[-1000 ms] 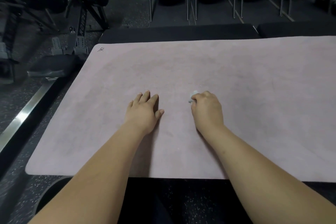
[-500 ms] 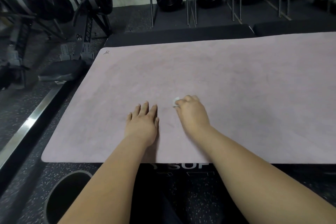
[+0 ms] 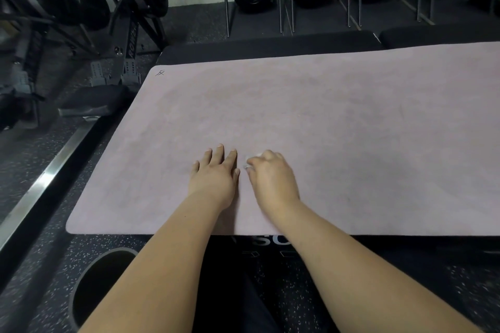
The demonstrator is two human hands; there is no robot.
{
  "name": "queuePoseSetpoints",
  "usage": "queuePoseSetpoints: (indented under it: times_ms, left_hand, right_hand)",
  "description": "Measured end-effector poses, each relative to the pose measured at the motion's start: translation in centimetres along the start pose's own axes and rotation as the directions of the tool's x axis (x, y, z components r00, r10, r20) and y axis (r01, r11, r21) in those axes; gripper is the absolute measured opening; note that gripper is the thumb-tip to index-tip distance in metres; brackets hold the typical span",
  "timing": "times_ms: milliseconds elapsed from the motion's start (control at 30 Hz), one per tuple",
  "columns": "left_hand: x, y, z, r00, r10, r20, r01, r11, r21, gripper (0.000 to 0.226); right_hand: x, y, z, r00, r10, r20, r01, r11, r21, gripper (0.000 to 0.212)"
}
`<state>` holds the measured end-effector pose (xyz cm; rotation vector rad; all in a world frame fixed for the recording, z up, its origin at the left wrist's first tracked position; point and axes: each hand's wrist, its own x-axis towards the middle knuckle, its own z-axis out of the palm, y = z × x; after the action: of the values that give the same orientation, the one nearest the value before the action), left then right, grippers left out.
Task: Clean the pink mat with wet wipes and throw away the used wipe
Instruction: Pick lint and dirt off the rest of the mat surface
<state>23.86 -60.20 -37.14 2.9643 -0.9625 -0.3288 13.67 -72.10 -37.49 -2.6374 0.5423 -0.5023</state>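
"SO", rest hidden, on black surface (image 3: 405,244); mark (image 3: 160,73), perhaps logo, pink mat (image 3: 324,116) corner

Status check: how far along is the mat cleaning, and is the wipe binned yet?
Done: a wet wipe is out. In hand: the right hand grips it, crumpled, against the pink mat; the left hand lies flat beside it. Left: binning the wipe, perhaps in the round black container nearby; wiped area cannot be judged.

The wipe (image 3: 253,157) is almost wholly hidden inside the curled right hand (image 3: 272,178); only a white scrap shows. The pink mat (image 3: 324,116) runs off the right edge. The mark (image 3: 160,73) at its far left corner is too small to read. White floor lettering (image 3: 266,240) is partly covered by the mat's near edge. The left forearm (image 3: 162,265) hides part of a dark round container (image 3: 72,303).
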Motion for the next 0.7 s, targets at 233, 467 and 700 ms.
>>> queuePoseSetpoints:
  times_ms: [233,467,700]
  left_hand:
    - [0.1,0.2,-0.1,1.000,-0.011,0.011,0.011,1.000,0.013,0.057]
    - [0.1,0.0,-0.8,0.999,0.017,0.041,-0.019,0.999,0.037,0.059]
    - [-2.2,0.2,-1.6,0.999,0.044,0.031,-0.045,0.999,0.007,0.063]
  right_hand:
    - [0.2,6.4,-3.3,0.970,0.216,-0.109,-0.221,0.974,-0.042,0.020]
    - [-2.6,-1.6,-0.1,0.998,0.061,0.036,-0.062,0.997,0.052,0.018]
    - [-3.5,3.7,-3.1,0.985,0.151,-0.078,-0.159,0.981,-0.110,0.021]
